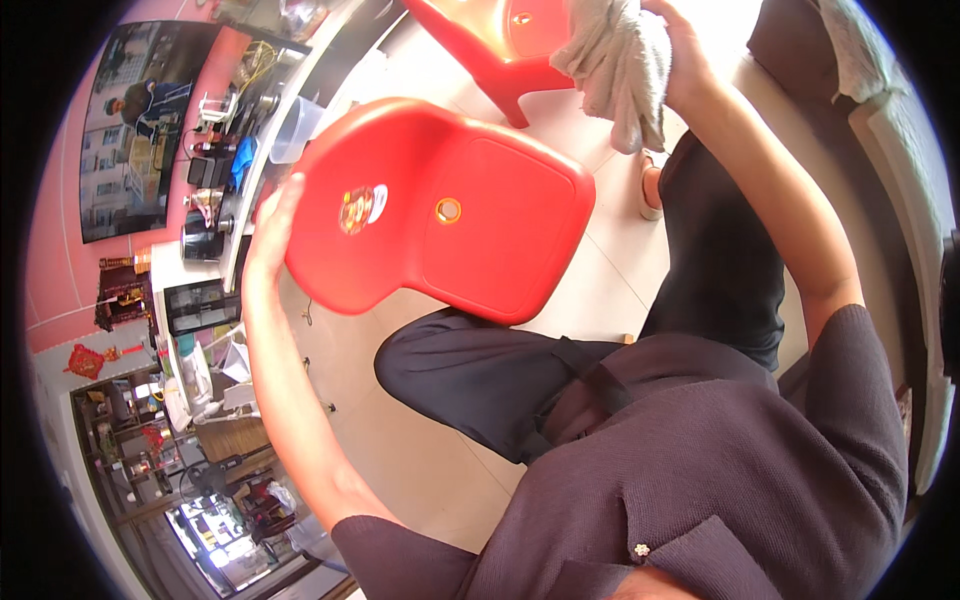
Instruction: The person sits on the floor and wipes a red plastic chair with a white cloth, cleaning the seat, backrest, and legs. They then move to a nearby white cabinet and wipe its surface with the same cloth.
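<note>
A red plastic chair (495,217) with a round hole ringed in gold in its seat and a sticker on its backrest stands before me. My left hand (274,225) grips the outer edge of that backrest; part of the fingers is hidden behind it. At the top right, my right hand (682,60) holds a crumpled grey-white cloth (626,75), which hangs down beside a second red plastic chair (510,67). The cloth covers part of this second chair, and the picture's rim cuts it off.
On the left, a white cabinet carries a translucent plastic bin (296,131) and small items below a wall-mounted television (142,127). A sofa (892,157) with a pale cover runs along the right. My bent knee (427,352) is close to the seat of the nearer chair.
</note>
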A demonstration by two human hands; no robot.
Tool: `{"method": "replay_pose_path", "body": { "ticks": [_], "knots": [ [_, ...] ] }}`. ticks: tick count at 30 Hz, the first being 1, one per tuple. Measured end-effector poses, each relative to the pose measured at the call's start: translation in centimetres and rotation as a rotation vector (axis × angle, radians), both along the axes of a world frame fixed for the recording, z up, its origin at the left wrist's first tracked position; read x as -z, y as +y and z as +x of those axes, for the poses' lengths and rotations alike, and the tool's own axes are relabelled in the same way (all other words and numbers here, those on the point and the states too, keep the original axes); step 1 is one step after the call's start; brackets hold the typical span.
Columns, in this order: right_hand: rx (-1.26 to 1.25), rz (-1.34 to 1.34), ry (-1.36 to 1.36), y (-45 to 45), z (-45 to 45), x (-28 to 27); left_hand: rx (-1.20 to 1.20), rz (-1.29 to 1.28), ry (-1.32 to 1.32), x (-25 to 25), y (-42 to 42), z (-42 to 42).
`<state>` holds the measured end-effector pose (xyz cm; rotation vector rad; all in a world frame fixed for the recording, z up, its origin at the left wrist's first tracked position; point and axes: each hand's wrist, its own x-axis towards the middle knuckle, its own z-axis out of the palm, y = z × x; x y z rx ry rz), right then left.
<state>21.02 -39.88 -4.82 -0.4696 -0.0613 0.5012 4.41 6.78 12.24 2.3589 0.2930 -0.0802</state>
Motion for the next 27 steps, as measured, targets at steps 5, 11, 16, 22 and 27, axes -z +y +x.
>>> {"method": "replay_pose_path", "body": {
  "ticks": [5, 11, 16, 22, 27],
  "knots": [
    [0.195, -0.373, 0.301, 6.8, -4.5, -2.1, -0.096, 0.061, 0.029, 1.3, 1.2, 3.9],
    [-0.158, -0.405, 0.03, 7.8, -7.5, -0.3, -0.27, 0.644, -0.01, 6.2, 9.2, 6.7],
    [-0.143, -0.705, -0.027, 9.7, -7.0, 0.0, -0.433, 0.808, 0.096, 9.6, 13.1, 6.4],
    [-0.132, -1.027, -0.372, 12.6, -6.3, 3.5, -0.473, 0.707, -0.245, 14.6, 14.7, 2.0],
    [-0.281, -1.119, -0.775, 17.7, -11.6, 3.2, -0.567, 1.028, -0.33, 18.2, 8.8, -1.9]
  ]
}}
